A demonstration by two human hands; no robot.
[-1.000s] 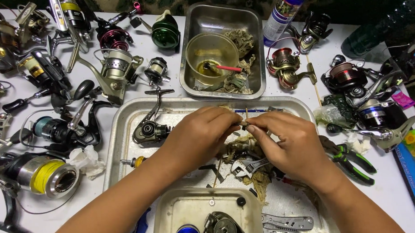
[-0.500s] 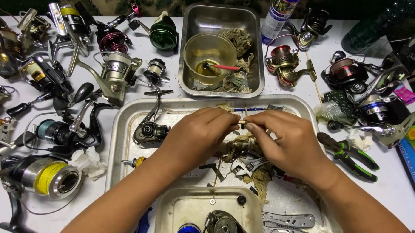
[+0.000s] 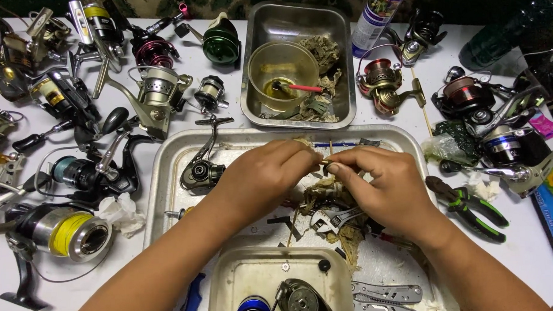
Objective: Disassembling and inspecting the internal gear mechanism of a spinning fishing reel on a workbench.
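Our left hand (image 3: 262, 177) and right hand (image 3: 385, 185) meet fingertip to fingertip over the middle of a large metal tray (image 3: 167, 178) on the white bench (image 3: 139, 264). Both hands are pinched shut on one small part (image 3: 327, 165), too tiny and too covered by fingers for us to tell what it is; it sits between the two hands, at their tips. Just below it, under our right hand, lie a small adjustable wrench (image 3: 331, 218) and some dirty rags. A dark fishing reel (image 3: 200, 173) rests in the tray, just left of our left hand. Beyond the hands stands a smaller metal pan (image 3: 340, 61) holding a yellow plastic cup (image 3: 283, 69). Green-handled pliers (image 3: 468, 204) lie right of our right hand. Many more fishing reels crowd the bench on both sides.
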